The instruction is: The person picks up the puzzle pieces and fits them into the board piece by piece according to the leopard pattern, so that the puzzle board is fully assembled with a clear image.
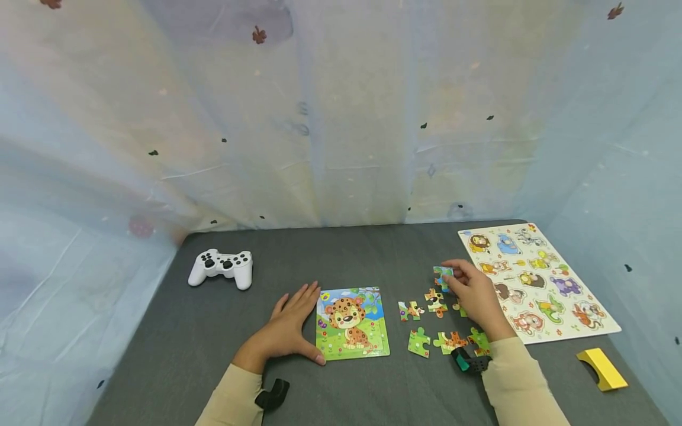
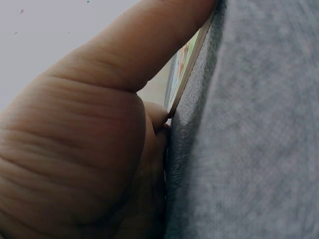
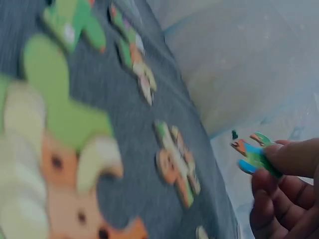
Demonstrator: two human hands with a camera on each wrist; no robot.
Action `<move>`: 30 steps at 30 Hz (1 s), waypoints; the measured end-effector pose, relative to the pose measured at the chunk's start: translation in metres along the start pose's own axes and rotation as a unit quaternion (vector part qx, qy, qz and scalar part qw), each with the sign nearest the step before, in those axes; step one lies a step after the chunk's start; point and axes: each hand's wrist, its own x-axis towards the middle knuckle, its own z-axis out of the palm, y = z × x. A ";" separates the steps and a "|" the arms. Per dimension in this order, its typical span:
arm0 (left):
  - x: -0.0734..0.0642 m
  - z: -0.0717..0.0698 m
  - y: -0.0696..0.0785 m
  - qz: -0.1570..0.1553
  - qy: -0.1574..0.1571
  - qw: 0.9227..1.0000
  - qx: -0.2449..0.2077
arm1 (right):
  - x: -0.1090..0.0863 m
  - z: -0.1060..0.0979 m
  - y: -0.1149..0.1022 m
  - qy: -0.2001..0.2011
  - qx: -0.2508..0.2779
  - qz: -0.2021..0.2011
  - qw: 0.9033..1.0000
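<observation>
Right of centre, the right hand pinches a knobbed green, blue and orange puzzle piece; lower centre, the left hand, spread wide, edges a bright leopard picture.

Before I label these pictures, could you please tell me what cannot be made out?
Held piece, head view: partly covered by the right hand.
One loose piece, head view: partly hidden by that hand.
Leopard board, left wrist view: partly covered by the left hand.
Nearest piece, right wrist view: blurred, cut off by the left edge.
</observation>
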 end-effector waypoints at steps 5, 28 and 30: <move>0.000 0.002 -0.001 0.006 0.006 1.000 -0.004 | -0.003 0.007 -0.012 -0.021 0.051 0.000 0.998; 0.000 0.001 0.000 0.000 0.003 1.000 0.005 | -0.015 0.072 -0.062 -0.131 0.149 -0.008 0.980; 0.000 0.001 0.000 0.000 0.002 1.000 0.004 | -0.014 0.078 -0.064 -0.136 0.153 0.000 0.979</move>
